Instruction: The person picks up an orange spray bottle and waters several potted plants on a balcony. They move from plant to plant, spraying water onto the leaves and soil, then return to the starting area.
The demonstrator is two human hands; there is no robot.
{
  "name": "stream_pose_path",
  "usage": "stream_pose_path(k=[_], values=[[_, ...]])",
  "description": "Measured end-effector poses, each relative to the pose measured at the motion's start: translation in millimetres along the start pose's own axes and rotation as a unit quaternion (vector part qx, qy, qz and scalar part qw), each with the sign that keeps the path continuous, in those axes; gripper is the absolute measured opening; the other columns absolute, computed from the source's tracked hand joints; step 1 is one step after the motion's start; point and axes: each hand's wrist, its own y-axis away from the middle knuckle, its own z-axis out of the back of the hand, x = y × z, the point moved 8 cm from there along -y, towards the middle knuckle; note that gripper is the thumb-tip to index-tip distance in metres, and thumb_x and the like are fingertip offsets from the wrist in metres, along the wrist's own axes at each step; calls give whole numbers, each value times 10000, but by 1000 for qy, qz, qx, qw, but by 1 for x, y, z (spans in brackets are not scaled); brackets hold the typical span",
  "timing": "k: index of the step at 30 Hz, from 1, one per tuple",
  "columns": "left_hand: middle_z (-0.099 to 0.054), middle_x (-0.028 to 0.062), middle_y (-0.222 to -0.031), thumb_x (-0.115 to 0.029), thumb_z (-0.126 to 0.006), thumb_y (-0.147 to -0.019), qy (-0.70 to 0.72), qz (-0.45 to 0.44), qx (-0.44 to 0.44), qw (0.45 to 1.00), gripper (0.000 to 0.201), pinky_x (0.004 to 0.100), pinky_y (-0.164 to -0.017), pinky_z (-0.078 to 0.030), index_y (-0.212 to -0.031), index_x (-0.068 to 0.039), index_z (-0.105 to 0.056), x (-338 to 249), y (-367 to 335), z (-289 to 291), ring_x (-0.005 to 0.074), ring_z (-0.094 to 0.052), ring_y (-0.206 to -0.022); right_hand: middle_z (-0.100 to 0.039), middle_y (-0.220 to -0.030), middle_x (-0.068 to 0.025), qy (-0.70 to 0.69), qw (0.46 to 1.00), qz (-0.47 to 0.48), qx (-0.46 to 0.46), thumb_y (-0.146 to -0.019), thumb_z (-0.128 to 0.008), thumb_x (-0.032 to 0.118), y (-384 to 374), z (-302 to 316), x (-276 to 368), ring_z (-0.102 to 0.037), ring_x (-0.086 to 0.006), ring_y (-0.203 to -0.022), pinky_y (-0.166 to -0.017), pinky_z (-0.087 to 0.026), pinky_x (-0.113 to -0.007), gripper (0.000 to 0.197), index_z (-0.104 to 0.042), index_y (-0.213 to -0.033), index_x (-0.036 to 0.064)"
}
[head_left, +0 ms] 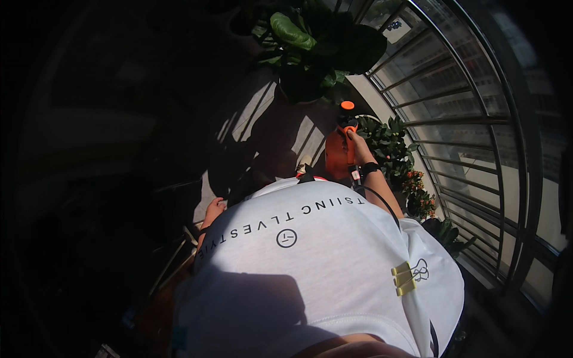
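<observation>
My right hand [359, 152] is clenched round the handle of the orange container [339, 158], beside the leafy plant [391, 146] by the railing [494, 120]; left hand [213, 210] at my side, can't tell its grip.

An orange container [338, 158] was held by the fingers of the right hand [358, 148] at its upper side, where an orange handle [351, 129] was partly covered by the grip. The broad, rounded body was coloured a deep, slightly brownish orange and was darkened by shade along parts of its surface. Above it, a black neck [345, 121] was topped by a bright orange round knob [347, 105], which was caught by sunlight. The knob was turned toward the far side of the view; whether the base was rested on the floor could not be told. Leafy plants [391, 146] were placed just beside it, on the right.
</observation>
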Motion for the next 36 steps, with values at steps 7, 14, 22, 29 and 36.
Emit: stream_pose_path(k=[7, 14, 22, 29, 36], values=[[-614, 51, -729, -85, -576, -894, -37, -36, -10, 999, 381, 284, -583, -464, -1265, 1, -545, -32, 24, -5, 127, -561, -629, -602, -910, -6, -53, 999, -11, 0, -928, -580, 353, -16, 6, -19, -567, -143, -773, -668, -472, -306, 330, -560, -1170, 130], [-649, 74, -794, -156, -585, -891, -62, -44, 15, 997, 411, 319, -667, -496, -1276, -16, -555, -49, 23, 21, 172, -616, -696, -607, -954, -17, 14, 999, -12, 34, -926, -595, 346, -2, -44, -51, -575, -147, -850, -790, -471, -307, 378, -565, -1207, 95], [-659, 94, -769, -143, -609, -854, -48, -93, -44, 993, 372, 325, -676, -501, -1207, -26, -614, -3, -3, 137, 188, -619, -709, -630, -890, -45, 2, 998, 57, 29, -922, -605, 367, 31, -156, -68, -594, -149, -763, -712, -477, -296, 333, -611, -1058, 63], [-661, 126, -835, -128, -588, -860, -115, -121, -147, 975, 383, 335, -700, -511, -1225, -13, -575, 141, -41, 252, 220, -631, -759, -599, -833, -59, -102, 978, 173, 65, -957, -508, 407, 57, -279, -20, -567, -173, -729, -686, -446, -304, 401, -564, -1075, 27], [-652, 156, -1008, -163, -524, -927, -174, -91, -83, 977, 354, 367, -761, -516, -1253, -23, -520, 189, -38, 296, 246, -631, -871, -591, -968, -56, -207, 937, 267, 91, -977, -509, 326, 49, -379, 7, -568, -156, -814, -803, -483, -316, 370, -499, -1213, 41]])
